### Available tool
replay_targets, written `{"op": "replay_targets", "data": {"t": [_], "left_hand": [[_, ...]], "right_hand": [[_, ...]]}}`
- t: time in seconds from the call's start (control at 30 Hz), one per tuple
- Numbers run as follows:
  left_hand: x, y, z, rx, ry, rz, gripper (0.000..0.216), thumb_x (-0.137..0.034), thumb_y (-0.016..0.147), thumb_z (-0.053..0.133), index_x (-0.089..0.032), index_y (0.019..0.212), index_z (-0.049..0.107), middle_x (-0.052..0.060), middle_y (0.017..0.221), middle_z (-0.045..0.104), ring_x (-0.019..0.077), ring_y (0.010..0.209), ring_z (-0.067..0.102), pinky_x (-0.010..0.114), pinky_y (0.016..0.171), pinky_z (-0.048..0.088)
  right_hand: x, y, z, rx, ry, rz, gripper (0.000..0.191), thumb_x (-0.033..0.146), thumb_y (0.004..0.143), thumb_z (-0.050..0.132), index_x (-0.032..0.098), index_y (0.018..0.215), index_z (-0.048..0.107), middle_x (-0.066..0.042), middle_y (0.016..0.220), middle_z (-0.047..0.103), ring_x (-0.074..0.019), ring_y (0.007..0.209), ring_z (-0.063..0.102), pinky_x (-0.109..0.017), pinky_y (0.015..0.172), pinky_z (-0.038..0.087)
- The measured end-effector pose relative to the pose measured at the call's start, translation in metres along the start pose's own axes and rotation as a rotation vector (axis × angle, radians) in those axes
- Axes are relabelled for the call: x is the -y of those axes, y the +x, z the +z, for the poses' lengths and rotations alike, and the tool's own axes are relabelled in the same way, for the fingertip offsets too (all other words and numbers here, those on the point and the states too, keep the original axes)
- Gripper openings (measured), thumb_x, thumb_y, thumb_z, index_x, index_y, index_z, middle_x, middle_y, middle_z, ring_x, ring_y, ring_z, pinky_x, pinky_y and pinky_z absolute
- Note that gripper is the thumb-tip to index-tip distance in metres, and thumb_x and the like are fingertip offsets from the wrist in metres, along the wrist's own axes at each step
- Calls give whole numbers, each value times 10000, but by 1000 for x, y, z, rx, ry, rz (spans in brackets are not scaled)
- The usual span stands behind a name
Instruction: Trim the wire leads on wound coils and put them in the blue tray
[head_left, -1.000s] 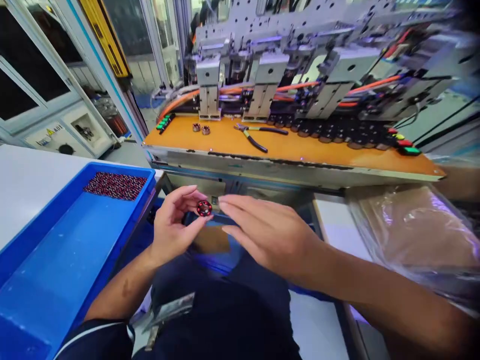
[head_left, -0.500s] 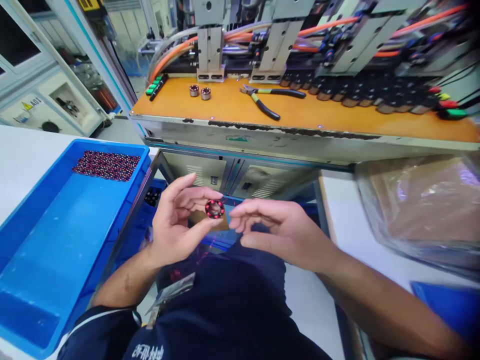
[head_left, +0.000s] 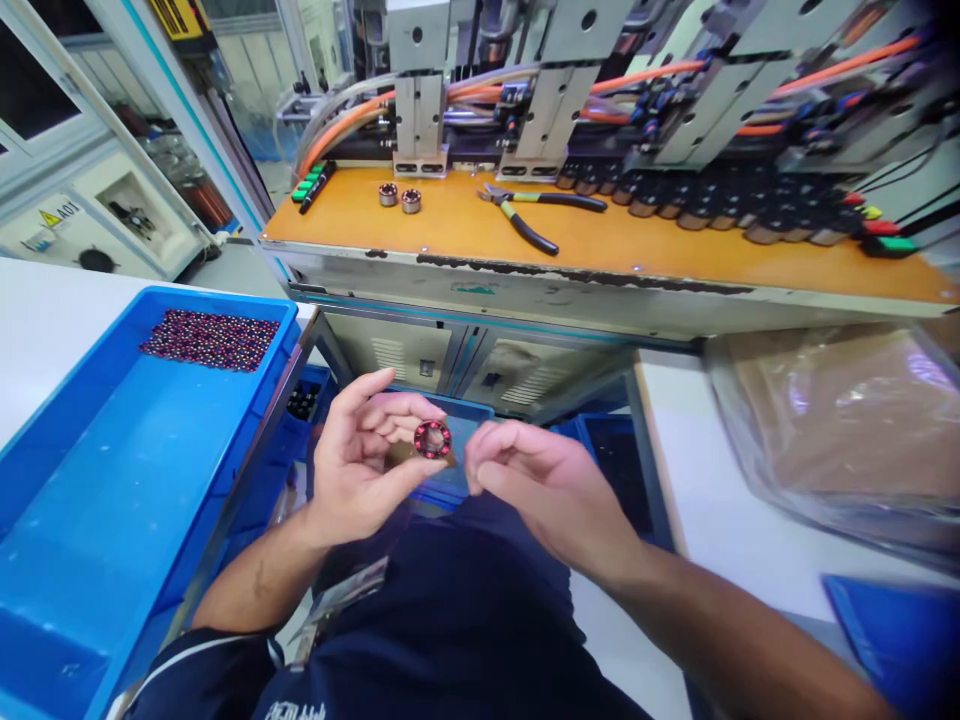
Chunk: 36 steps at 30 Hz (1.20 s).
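Note:
Between the thumb and fingers of my left hand (head_left: 367,455) is a small stator ring (head_left: 433,439), black with red windings and an open centre that faces me. My right hand (head_left: 544,480) is just to the right of the ring, apart from it. Its thumb and fingertips are drawn together in a pinch; whatever may be between them is too small or hidden to make out. Both hands are above my lap, in front of the workbench.
A blue tray (head_left: 112,480) on the left table holds packed rows of small parts. On the orange bench top (head_left: 450,235) are cutting pliers (head_left: 517,212), two small metal rings (head_left: 399,198), a marker (head_left: 316,187) and several dark cylinders. A plastic-wrapped package (head_left: 832,420) lies right.
The right hand's fingers have drawn together from a looser, more spread pose. My left hand still holds the stator ring, and the view has shifted slightly.

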<state>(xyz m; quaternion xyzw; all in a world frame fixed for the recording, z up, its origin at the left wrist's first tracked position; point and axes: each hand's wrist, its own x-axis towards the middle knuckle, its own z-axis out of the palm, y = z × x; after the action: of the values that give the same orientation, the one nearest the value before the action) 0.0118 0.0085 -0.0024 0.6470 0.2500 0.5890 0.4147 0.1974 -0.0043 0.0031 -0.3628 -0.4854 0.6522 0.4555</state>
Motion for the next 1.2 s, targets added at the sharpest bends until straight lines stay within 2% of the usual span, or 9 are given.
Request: {"op": "replay_targets", "data": {"t": [0.1, 0.2, 0.27, 0.37, 0.5, 0.63, 0.77, 0.9, 1.2], "left_hand": [[-2, -3, -2, 60, 78, 26, 848, 28, 738, 749, -302, 1440, 408, 63, 1141, 705, 139, 955, 725, 217, 821, 615], [-5, -5, -1, 95, 55, 15, 832, 34, 759, 724, -315, 1445, 409, 70, 1173, 706, 153, 986, 728, 235, 842, 621], [-7, -5, -1, 88, -37, -58, 778, 20, 784, 708, -325, 1425, 433, 69, 1169, 716, 162, 972, 739, 261, 844, 629], [-9, -4, -3, 73, -176, -202, 587, 17, 793, 697, -284, 1285, 586, 75, 1160, 732, 177, 943, 754, 286, 843, 636], [-10, 0, -7, 96, -218, -284, 386, -4, 794, 701, -228, 1107, 718, 102, 1224, 709, 184, 985, 739, 276, 852, 622], [-10, 3, -5, 153, -227, -306, 403, -98, 723, 800, -205, 1106, 739, 125, 1214, 673, 217, 1067, 682, 265, 830, 601], [-10, 2, -2, 107, -220, -379, 373, -53, 703, 798, -211, 1038, 763, 83, 1072, 709, 162, 955, 688, 213, 774, 580], [-13, 0, -2, 81, -348, -489, 378, -36, 700, 791, -208, 1035, 753, 70, 1060, 738, 128, 832, 720, 197, 732, 589], [-18, 1, -5, 122, -273, -490, 345, -6, 688, 783, -177, 987, 769, 88, 1065, 737, 123, 864, 706, 164, 729, 571]], "right_hand": [[13, 5, 1, 17, -57, -15, 227, 308, 741, 802, 189, 816, 623, -2, 790, 609, -117, 711, 561, -250, 649, 472], [13, 6, 5, 40, -22, -11, 214, 352, 834, 722, 192, 780, 590, 3, 760, 573, -111, 699, 519, -242, 625, 438], [5, 2, 6, 16, 29, -14, 230, 370, 892, 664, 196, 773, 574, 10, 742, 537, -106, 694, 491, -240, 620, 413], [-1, -3, 1, 11, 27, -15, 230, 374, 909, 649, 195, 783, 577, 4, 753, 536, -114, 708, 497, -253, 637, 414], [14, 1, -3, 35, -101, -38, 253, 410, 884, 665, 178, 814, 592, -9, 749, 561, -121, 699, 519, -247, 614, 429], [30, 9, 2, 47, -215, 11, 256, 370, 859, 670, 153, 760, 577, -2, 722, 581, -93, 642, 519, -221, 597, 429], [30, 8, 1, 73, -256, 11, 266, 351, 894, 624, 147, 732, 574, 10, 687, 546, -79, 623, 476, -208, 579, 402], [35, 5, -11, 119, -286, 88, 341, 424, 884, 640, 156, 687, 565, -1, 661, 539, -97, 627, 484, -216, 549, 386], [43, 6, -11, 242, -239, 216, 323, 417, 824, 722, 138, 712, 604, 9, 664, 559, -70, 593, 461, -193, 531, 370]]}}
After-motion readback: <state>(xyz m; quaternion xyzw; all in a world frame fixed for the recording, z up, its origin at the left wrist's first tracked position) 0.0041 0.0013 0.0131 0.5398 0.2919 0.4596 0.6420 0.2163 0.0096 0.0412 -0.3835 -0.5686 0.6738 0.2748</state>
